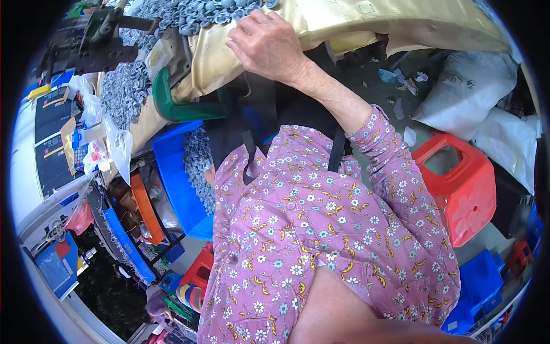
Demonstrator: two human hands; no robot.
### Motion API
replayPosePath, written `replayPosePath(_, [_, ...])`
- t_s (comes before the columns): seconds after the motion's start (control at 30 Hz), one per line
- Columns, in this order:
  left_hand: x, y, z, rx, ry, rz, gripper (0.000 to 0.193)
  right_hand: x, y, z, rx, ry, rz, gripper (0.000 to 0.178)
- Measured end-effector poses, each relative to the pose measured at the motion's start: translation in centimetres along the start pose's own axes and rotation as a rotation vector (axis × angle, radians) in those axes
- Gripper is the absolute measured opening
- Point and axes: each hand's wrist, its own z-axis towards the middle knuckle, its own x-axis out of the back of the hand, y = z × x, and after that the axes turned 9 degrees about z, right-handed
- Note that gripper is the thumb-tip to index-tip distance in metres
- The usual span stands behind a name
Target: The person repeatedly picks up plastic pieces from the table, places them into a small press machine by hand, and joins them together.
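My right hand [269,45] rests at the edge of a tan-covered work table [338,20], beside a spread of small grey cap-like parts [197,14]. Its fingers are curled under; whatever they hold, if anything, is hidden. Of my left hand [210,175] only a sliver of skin shows past my flowered sleeve. It is close to a blue bin [175,172] with more grey parts [197,163] inside, and its fingers are out of sight.
A dark metal bench device [97,37] stands at the upper left, with a green angled piece [172,103] below it. A red plastic stool [464,189] and white sacks [467,92] are on the right. Blue bins [475,284] sit lower right.
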Motion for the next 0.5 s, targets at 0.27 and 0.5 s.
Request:
replayPosePath(0.27, [-1.8, -3.5, 1.9, 0.117, 0.052, 0.08, 0.04, 1.4, 1.5, 0.3, 0.011, -0.003, -0.036, 0.012])
replayPosePath(0.5, [-4.8, -0.8, 0.1, 0.154, 0.06, -0.065, 0.045, 2.4, 4.2, -1.4, -0.028, 0.016, -0.005, 0.008])
